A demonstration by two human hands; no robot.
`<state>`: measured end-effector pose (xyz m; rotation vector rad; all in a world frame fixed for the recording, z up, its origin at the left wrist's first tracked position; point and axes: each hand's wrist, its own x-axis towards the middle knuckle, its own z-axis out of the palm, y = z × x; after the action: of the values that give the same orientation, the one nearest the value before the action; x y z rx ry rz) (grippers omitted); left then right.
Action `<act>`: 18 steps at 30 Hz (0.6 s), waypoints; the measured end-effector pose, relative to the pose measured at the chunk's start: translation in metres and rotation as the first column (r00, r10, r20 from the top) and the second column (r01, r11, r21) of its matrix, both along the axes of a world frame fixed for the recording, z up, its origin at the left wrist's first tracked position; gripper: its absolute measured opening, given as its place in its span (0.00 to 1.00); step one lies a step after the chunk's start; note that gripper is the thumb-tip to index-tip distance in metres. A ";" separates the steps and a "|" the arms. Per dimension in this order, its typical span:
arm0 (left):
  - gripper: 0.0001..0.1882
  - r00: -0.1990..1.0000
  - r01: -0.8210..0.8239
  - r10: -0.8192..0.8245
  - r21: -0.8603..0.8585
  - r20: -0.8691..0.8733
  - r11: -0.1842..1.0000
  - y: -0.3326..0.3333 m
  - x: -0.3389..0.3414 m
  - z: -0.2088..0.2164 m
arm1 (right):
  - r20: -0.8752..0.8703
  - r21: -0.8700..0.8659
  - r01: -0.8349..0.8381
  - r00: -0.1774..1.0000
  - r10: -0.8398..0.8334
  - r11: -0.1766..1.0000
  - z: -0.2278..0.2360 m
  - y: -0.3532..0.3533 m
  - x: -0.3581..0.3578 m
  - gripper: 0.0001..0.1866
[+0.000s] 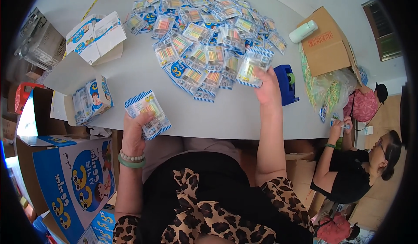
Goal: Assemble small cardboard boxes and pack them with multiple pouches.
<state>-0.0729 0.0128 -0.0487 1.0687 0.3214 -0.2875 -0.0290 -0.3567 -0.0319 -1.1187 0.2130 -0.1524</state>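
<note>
My left hand (136, 133), a bead bracelet and a green bangle at its wrist, grips a blue-striped plastic packet (149, 109) near the table's front edge. The thumb lies across its face; whether more packets sit behind it I cannot tell. Further right, my right hand (267, 89) pinches another clear-and-blue packet (254, 64) by its lower right side, above the edge of the heap. That large heap of similar packets (198, 33), with rows of coloured sticks showing through, spreads over the table's far middle.
An opened carton (104, 97) with packets standing inside is at the left, flattened white boxes (98, 37) behind it. A blue tape dispenser (285, 85) stands right. Beyond it are a brown carton (324, 39), white bottle (303, 31) and a co-worker (344, 170) handling a packet.
</note>
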 end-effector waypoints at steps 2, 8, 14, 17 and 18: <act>0.20 1.000 -0.003 0.003 0.003 0.005 1.000 0.001 0.001 0.000 | -0.164 -0.606 -0.034 0.983 -0.083 0.795 -0.012 0.004 -0.011 0.20; 0.19 1.000 -0.009 0.008 -0.024 -0.009 1.000 0.002 0.001 -0.002 | -0.172 -0.721 0.012 0.966 -0.196 0.693 -0.003 0.012 -0.013 0.18; 0.19 1.000 0.017 -0.016 -0.053 0.018 0.998 -0.003 0.003 -0.002 | -0.217 -0.904 -0.052 0.911 -0.350 0.425 -0.039 0.021 0.042 0.19; 0.19 0.999 -0.036 0.036 -0.033 0.002 0.999 -0.002 -0.001 -0.001 | -0.248 -0.964 -0.178 0.873 -0.419 0.199 -0.019 0.056 0.038 0.19; 0.19 1.000 -0.024 0.024 -0.037 0.007 0.999 -0.002 -0.001 -0.002 | -0.226 -0.960 -0.133 0.887 -0.403 0.246 -0.019 0.056 0.036 0.19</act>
<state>-0.0734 0.0109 -0.0511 1.0289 0.3206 -0.2671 0.0075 -0.3012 -0.0507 -2.4539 0.7075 -0.1974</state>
